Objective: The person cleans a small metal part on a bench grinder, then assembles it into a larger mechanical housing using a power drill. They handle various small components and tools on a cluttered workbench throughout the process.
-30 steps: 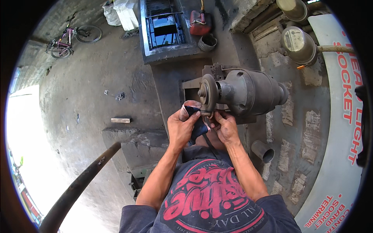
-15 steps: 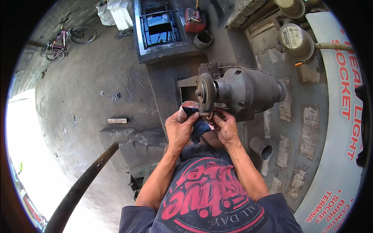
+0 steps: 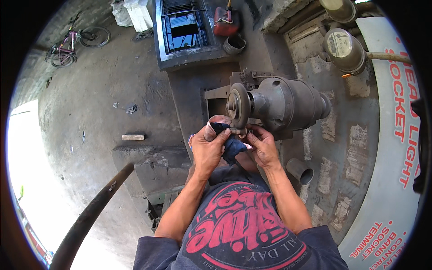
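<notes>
A small brownish metal piece (image 3: pixel 236 131), seemingly a short rod with a curved end, lies pinched between my two hands under the wheel. My left hand (image 3: pixel 208 150) is closed on its left end, thumb and fingers pressed together. My right hand (image 3: pixel 262 146) pinches the other end. Just above is the round wheel (image 3: pixel 238 104) of a grey electric grinder (image 3: pixel 288 103); whether the piece touches it I cannot tell. A pinkish curved piece (image 3: pixel 210 131) and a dark blue cloth (image 3: pixel 234 150) sit by my left fingers; how they are held is unclear.
A metal-framed grate (image 3: pixel 164 58) lies beyond the grinder, beside a red jerrycan (image 3: pixel 225 24) and a small bucket (image 3: pixel 234 45). A short pipe (image 3: pixel 300 171) lies to the right. A dark pole (image 3: pixel 96 211) slants at lower left. A lettered panel (image 3: pixel 382 148) stands at far right.
The view has shifted slightly. Both hands keep the metal piece below the wheel, with at most a small change in its angle.
</notes>
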A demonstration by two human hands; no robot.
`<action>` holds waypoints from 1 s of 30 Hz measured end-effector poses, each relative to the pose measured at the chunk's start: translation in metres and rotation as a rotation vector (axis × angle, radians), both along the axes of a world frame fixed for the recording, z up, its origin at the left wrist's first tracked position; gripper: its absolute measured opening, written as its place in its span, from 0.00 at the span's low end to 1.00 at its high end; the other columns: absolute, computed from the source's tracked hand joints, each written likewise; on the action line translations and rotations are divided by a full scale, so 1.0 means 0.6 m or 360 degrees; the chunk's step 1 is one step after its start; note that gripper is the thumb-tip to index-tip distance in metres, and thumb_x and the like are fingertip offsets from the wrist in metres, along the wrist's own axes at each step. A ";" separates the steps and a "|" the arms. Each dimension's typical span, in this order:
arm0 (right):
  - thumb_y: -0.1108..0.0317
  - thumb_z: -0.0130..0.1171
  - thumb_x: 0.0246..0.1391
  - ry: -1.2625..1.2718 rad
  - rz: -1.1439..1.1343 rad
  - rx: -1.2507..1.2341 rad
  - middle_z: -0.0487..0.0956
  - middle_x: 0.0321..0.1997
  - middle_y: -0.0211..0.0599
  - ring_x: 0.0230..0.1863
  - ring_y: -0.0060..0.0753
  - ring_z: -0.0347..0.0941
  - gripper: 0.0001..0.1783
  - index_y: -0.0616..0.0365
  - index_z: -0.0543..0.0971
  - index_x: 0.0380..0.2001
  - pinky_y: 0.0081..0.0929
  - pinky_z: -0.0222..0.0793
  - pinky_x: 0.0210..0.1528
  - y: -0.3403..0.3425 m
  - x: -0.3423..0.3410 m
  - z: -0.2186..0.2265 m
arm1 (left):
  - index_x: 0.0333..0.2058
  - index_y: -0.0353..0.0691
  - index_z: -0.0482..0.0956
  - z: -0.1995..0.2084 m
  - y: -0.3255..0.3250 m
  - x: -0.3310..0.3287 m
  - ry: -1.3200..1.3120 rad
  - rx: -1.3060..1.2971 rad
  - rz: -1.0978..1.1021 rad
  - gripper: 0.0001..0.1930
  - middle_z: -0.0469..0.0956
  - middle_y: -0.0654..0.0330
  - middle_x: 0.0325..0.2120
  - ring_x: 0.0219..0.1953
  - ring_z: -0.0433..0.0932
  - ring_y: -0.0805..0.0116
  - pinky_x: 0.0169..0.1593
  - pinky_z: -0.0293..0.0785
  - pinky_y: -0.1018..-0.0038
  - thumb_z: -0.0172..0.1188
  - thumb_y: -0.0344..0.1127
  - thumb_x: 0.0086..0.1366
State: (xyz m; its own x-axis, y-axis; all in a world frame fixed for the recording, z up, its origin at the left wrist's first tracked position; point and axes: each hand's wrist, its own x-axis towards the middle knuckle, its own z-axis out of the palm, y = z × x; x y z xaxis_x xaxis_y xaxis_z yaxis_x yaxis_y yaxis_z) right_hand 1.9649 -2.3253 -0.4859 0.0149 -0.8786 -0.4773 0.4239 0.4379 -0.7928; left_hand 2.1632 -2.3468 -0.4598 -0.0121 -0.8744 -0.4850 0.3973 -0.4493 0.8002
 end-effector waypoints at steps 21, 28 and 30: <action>0.65 0.62 0.73 -0.0023 0.0014 0.0180 0.87 0.43 0.34 0.36 0.24 0.83 0.14 0.63 0.83 0.53 0.22 0.78 0.38 -0.007 0.009 -0.025 | 0.49 0.37 0.86 -0.015 -0.011 -0.004 0.0028 -0.0039 0.0106 0.09 0.82 0.72 0.31 0.25 0.70 0.87 0.26 0.64 0.84 0.68 0.25 0.71; 0.62 0.62 0.73 -0.0119 0.0149 0.0422 0.87 0.40 0.32 0.29 0.20 0.79 0.14 0.61 0.83 0.52 0.21 0.74 0.27 -0.018 -0.004 -0.012 | 0.49 0.37 0.86 -0.018 -0.020 0.001 0.0049 0.0021 0.0085 0.10 0.82 0.71 0.31 0.25 0.70 0.87 0.27 0.65 0.83 0.69 0.25 0.71; 0.63 0.63 0.73 -0.0023 0.0213 0.0520 0.87 0.41 0.32 0.31 0.19 0.80 0.15 0.61 0.82 0.54 0.20 0.76 0.31 -0.011 -0.003 -0.008 | 0.49 0.36 0.87 -0.013 -0.014 -0.001 0.0055 0.0047 0.0083 0.10 0.82 0.71 0.30 0.25 0.70 0.87 0.27 0.64 0.83 0.69 0.25 0.71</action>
